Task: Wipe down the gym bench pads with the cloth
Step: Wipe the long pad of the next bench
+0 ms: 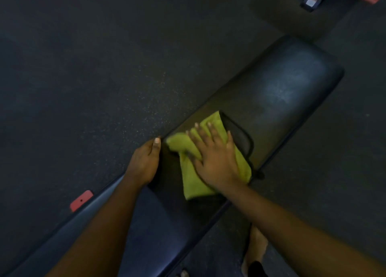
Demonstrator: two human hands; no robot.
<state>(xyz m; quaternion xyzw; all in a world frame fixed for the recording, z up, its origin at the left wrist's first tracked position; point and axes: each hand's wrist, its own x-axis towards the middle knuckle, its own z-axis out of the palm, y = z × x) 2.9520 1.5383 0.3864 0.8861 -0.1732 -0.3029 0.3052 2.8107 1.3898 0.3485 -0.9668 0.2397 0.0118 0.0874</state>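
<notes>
Right hand (215,162): fingers straight, spread, pressing cloth (194,185) flat on near end of far pad (292,84). Left hand (144,164): fingers curled over same pad's left edge, thumb on top, bracing. Advice: even palm pressure, overlapping strokes toward far end, include edges. Near pad (150,224) probably also due.

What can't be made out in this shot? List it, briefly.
Head view:
- The bench pad surface beneath the cloth: covered by cloth and the right hand.
- The left hand fingers: wrapped over the pad's far edge, only the thumb shows.
- The equipment at top right: cut off by the frame, blurred.
</notes>
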